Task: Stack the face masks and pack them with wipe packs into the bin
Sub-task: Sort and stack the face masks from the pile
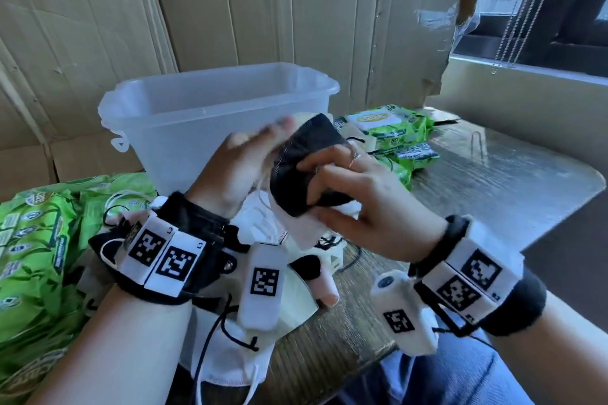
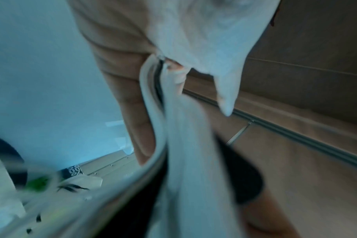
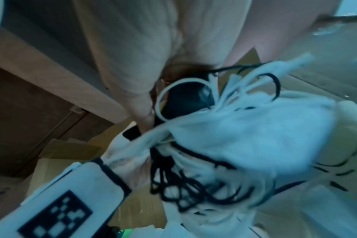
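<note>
Both hands hold a stack of face masks (image 1: 309,154) upright in front of the clear plastic bin (image 1: 210,108); a black mask faces me, white ones lie behind it. My left hand (image 1: 250,158) supports the stack from the left, its fingers lying along the far side. My right hand (image 1: 335,181) grips it from the right, fingers curled on the black mask and thumb underneath. The left wrist view shows white mask layers (image 2: 194,145) against my fingers (image 2: 132,104). In the right wrist view, white masks (image 3: 255,136) and tangled black ear loops (image 3: 183,190) hang blurred.
More loose masks (image 1: 263,322) lie on the wooden table (image 1: 477,191) under my wrists. Green wipe packs lie to the right of the bin (image 1: 391,128) and in a larger pile at my left (image 1: 39,256). Cardboard sheets (image 1: 98,26) stand behind the bin.
</note>
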A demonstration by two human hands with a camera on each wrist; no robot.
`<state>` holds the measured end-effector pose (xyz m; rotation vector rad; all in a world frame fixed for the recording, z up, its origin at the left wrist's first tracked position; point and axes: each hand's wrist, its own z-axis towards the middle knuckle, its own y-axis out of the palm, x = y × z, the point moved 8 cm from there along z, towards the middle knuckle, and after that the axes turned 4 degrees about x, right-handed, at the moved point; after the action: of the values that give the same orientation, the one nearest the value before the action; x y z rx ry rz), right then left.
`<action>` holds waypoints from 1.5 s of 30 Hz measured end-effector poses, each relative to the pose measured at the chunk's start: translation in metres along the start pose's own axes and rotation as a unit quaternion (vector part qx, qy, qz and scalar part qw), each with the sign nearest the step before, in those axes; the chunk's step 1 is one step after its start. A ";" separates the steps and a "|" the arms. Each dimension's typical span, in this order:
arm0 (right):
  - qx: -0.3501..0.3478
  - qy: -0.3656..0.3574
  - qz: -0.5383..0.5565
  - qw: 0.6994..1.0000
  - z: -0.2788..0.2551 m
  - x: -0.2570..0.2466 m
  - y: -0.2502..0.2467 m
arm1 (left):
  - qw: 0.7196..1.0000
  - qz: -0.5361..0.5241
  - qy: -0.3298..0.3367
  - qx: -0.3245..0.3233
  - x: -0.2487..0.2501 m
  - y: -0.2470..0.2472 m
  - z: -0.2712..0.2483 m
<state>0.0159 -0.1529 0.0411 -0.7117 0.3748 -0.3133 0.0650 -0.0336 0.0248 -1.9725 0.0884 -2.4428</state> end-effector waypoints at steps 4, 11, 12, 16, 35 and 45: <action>0.023 0.055 0.118 0.991 -0.010 0.011 -0.011 | 0.995 0.094 0.021 0.017 -0.002 -0.005 0.001; 0.170 0.227 0.069 0.956 -0.019 0.047 -0.028 | 0.992 0.109 0.052 -0.030 0.012 0.016 -0.012; 0.196 0.232 0.085 0.949 -0.020 0.048 -0.032 | 0.992 0.110 0.056 -0.031 0.012 0.017 -0.012; 0.181 0.275 0.187 0.926 -0.023 0.060 -0.024 | 0.989 0.124 0.067 -0.036 0.011 0.017 -0.011; 0.106 0.241 0.257 0.930 0.001 0.058 -0.008 | 0.990 0.114 0.069 -0.048 0.008 0.022 -0.012; 0.086 0.340 0.318 0.881 -0.017 0.098 -0.012 | 0.975 0.140 0.172 -0.019 0.025 0.015 -0.011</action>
<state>0.0936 -0.2100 0.0153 -0.2488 1.2058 0.0466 0.0484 -0.0485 0.0466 -1.4082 0.3870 -2.5704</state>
